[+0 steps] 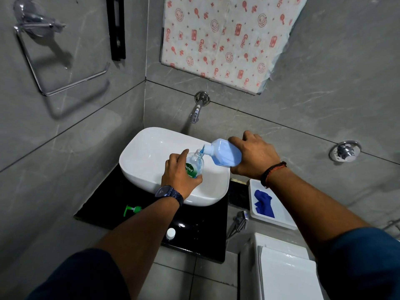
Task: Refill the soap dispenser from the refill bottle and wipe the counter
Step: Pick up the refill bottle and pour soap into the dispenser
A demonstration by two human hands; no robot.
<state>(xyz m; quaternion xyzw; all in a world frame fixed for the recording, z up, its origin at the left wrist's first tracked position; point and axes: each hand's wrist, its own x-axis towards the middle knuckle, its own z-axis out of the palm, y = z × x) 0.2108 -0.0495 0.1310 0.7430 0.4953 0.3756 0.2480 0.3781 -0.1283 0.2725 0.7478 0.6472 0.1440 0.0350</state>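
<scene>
Over the white basin, the left hand has its fingers wrapped closed around the clear soap dispenser, holding it upright with its neck open. The right hand grips the base of the blue refill bottle with closed fingers, tilting it so its white nozzle points down at the dispenser's mouth; a thin blue stream runs between the two. The basin sits at the back of the black bench. The green pump head lies on its side near the bench's left edge, and a white cap rests near the front edge. A blue cloth lies in a white tray beyond the bench's right edge.
</scene>
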